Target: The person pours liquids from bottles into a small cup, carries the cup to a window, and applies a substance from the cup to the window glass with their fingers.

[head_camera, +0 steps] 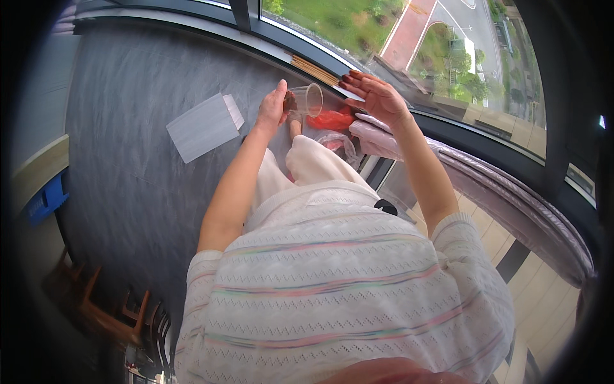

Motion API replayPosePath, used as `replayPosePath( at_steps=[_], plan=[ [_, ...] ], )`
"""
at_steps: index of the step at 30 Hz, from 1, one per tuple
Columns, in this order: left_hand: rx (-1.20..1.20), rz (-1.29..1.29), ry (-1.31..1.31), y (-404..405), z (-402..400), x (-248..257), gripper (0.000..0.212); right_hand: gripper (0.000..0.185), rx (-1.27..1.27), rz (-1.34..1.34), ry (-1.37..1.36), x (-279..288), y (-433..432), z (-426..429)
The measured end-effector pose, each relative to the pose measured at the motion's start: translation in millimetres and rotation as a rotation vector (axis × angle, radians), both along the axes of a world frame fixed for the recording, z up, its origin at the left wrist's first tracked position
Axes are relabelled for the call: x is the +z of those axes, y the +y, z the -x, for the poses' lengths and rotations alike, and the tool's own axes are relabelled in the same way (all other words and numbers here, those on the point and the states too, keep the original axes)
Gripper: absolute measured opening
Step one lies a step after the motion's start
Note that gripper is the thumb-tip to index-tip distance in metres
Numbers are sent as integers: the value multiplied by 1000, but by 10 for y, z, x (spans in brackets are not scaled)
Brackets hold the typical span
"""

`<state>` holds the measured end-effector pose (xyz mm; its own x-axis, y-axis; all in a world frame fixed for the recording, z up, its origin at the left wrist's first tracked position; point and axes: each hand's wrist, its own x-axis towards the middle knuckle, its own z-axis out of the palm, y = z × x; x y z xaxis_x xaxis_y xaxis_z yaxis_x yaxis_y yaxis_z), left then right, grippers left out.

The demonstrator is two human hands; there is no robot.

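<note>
My left hand (pixel 273 108) grips a clear plastic cup (pixel 308 100) by its base end. The cup lies sideways in the air, its open rim turned to the right. Part of its lower end is hidden behind my fingers. To the right of the cup, my right hand (pixel 379 98) is raised with nothing in it, fingers extended and somewhat apart. Its fingertips look dark and reddish. Beyond both hands, a bundle of thin wooden sticks (pixel 314 70) rests along the window ledge. Below the cup sits a red plastic bag (pixel 331 119) near my foot.
A light grey box (pixel 204 128) lies on the dark grey floor (pixel 124 144) to the left. A transparent plastic bag (pixel 343 144) is by my leg. Pale curtain fabric (pixel 489 182) gathers along the window frame at right. Wooden chairs (pixel 136 312) stand at lower left.
</note>
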<state>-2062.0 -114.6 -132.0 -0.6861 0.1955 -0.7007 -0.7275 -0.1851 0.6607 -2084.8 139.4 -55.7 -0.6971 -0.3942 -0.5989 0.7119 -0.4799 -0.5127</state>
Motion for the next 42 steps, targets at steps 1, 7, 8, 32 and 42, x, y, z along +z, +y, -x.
replayPosePath(
  at_steps=[1, 7, 8, 32, 42],
  plan=[
    [7, -18, 9, 33, 31, -11, 50, 34, -231, -10, -38, -19, 357, 33],
    [-7, -67, -23, 244, 138, 23, 51, 45, -1250, -13, -340, -64, 2378, 420],
    [-8, -65, -37, 236, 128, 19, 51, 48, -1342, 72, -435, 11, 2505, 482],
    [-59, -68, -82, 184, 317, 87, 55, 56, 981, -798, 668, 274, -488, 112],
    [-114, 4, -145, 187, 139, -19, 54, 46, 1379, -692, 753, -179, -817, 153]
  ],
)
